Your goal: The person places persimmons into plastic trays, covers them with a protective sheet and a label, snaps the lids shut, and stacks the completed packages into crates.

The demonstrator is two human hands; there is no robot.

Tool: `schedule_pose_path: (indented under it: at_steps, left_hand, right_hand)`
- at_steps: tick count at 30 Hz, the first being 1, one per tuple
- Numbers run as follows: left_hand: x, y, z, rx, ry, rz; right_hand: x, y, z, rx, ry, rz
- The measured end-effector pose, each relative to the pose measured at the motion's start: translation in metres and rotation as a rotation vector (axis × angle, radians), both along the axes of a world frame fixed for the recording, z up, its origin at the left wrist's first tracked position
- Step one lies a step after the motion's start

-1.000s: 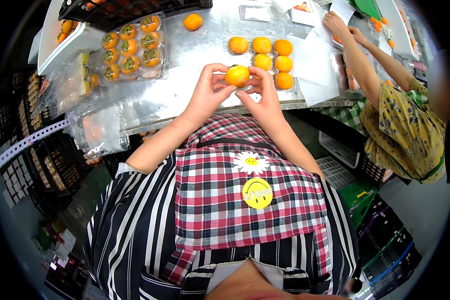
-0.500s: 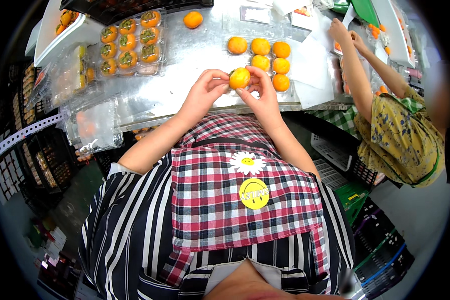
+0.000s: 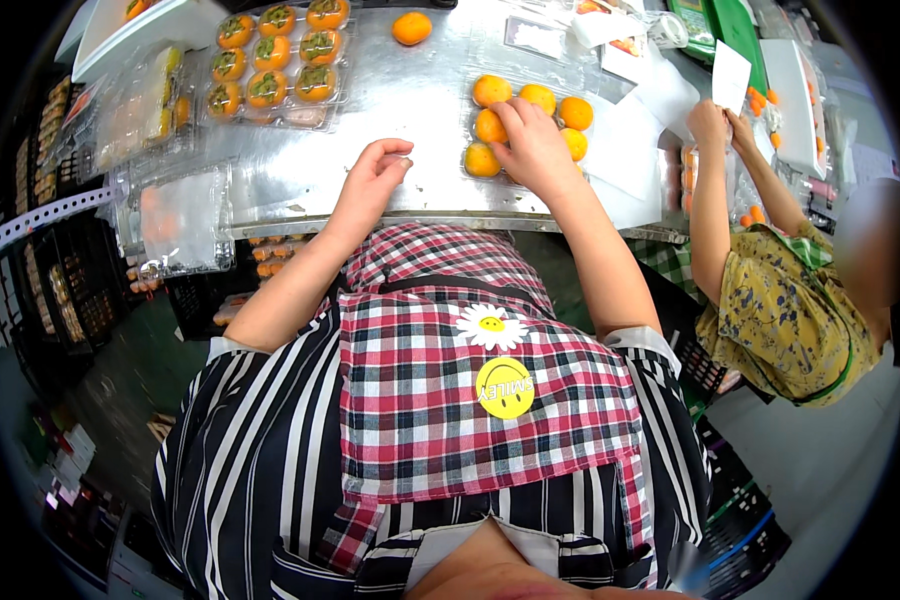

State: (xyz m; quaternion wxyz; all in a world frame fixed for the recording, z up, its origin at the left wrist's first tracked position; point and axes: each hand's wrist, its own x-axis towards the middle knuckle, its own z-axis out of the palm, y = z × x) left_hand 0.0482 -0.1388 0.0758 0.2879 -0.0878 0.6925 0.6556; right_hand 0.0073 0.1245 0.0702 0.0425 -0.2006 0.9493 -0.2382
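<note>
My right hand point(image 3: 538, 150) reaches over a clear plastic tray of persimmons. Its thumb and fingers close around an orange persimmon point(image 3: 489, 127) in the left column, and the hand hides part of the tray's middle. Around it sit other persimmons, such as one at the near left point(image 3: 482, 160) and one at the far right point(image 3: 576, 112). My left hand point(image 3: 375, 180) is above the near side of the metal table point(image 3: 300, 185), fingers loosely curved, thumb apart, with nothing in it.
At far left lies another clear tray of persimmons point(image 3: 267, 88), leafy tops up. A single persimmon point(image 3: 411, 29) rests at the back. Plastic packs point(image 3: 175, 225) lie at the left edge. To the right, a co-worker point(image 3: 785, 310) holds a white card point(image 3: 731, 76) near white paper sheets point(image 3: 630, 150).
Both hands held one persimmon near the table's edge. My left hand has let go and moved left; my right hand has gone over the tray. The co-worker's hands now hold up the white card.
</note>
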Motion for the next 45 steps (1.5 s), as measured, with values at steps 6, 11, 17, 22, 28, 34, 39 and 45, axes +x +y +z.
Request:
schedule_pose_path:
  at_steps: [6,11,17,22,28,34,39,45]
  left_hand:
    - [0.004,-0.002,-0.004,-0.045,-0.009,0.011]
    - [0.006,-0.001,-0.005,-0.033,-0.018,0.000]
    - [0.005,0.003,-0.011,-0.032,-0.009,-0.003]
    - [0.004,0.006,-0.013,-0.015,0.006,-0.015]
    - [0.005,0.006,-0.015,-0.003,0.032,-0.084]
    - [-0.010,0.010,-0.006,-0.116,0.121,-0.143]
    - [-0.081,0.047,-0.001,-0.494,0.777,-0.489]
    - [-0.137,0.095,-0.004,-0.642,0.896,-0.779]
  right_hand:
    - [-0.005,-0.001,-0.011,0.077,-0.079,0.027]
    - [-0.004,-0.003,-0.015,0.092,-0.110,0.057]
    - [-0.002,-0.002,-0.023,0.070,-0.083,0.037]
    - [-0.004,-0.006,-0.025,0.107,-0.080,0.025]
    - [0.016,-0.001,-0.001,-0.160,0.118,-0.098]
    - [0.093,0.062,-0.007,-0.425,0.100,-0.627]
    - [0.135,0.080,-0.058,-0.514,-0.028,-0.838]
    - [0.135,0.070,-0.076,-0.552,0.121,-0.938]
